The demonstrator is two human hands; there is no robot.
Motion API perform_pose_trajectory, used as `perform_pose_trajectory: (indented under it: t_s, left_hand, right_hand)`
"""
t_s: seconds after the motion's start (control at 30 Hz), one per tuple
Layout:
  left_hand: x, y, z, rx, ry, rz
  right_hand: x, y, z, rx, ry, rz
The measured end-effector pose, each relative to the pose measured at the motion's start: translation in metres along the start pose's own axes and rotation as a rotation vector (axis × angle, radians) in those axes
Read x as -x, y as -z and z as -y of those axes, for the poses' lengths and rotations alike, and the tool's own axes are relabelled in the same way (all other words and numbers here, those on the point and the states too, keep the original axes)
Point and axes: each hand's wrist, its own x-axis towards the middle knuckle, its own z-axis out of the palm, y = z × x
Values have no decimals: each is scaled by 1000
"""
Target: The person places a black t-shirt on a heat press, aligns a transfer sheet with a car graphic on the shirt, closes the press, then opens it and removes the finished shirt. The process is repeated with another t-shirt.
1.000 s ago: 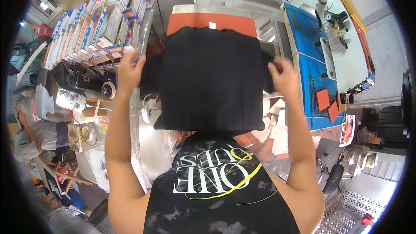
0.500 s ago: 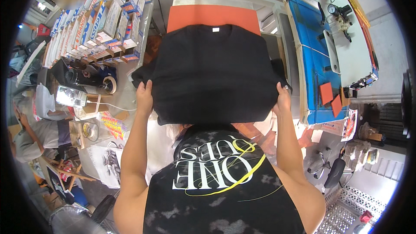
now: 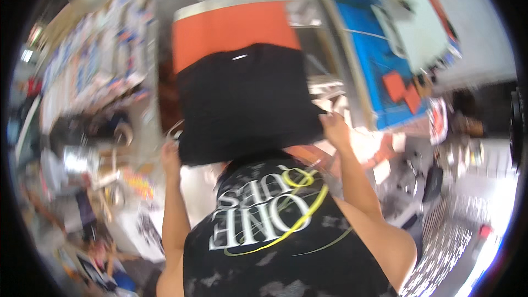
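A black T-shirt (image 3: 247, 104) is spread flat in front of me, its neckline with a small white label at the far end. Beneath its far part lies an orange-red board (image 3: 234, 27), bare beyond the collar. At the shirt's near left edge my left hand (image 3: 171, 154) grips the fabric, blurred by motion. My right hand (image 3: 334, 127) pinches the cloth at the right side, its fingers closed. Both arms reach forward, and the shirt's near hem lies close to my chest.
On the left stand several long cardboard boxes (image 3: 99, 49) in rows. A blue panel (image 3: 363, 38) runs along the right, with two small orange pads (image 3: 394, 86) on it. A sheet with a dark drawing (image 3: 144, 228) lies at lower left. Much of the surroundings is blurred.
The view has swung, so the board, shirt and blue panel appear farther left. The shirt's collar sits nearer to me on the board, leaving more orange bare. Both hands keep their grip.
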Motion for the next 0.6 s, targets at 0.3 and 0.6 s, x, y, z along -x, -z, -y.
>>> perform_pose_trajectory:
  t_s: [0.3,0.6]
  left_hand:
    - [-41,7,37,326,143,88]
    - [-29,4,-13,13,-168,-73]
  right_hand:
    - [-80,162,8,335,311,-693]
    - [-84,185,-31,-117,-22,-737]
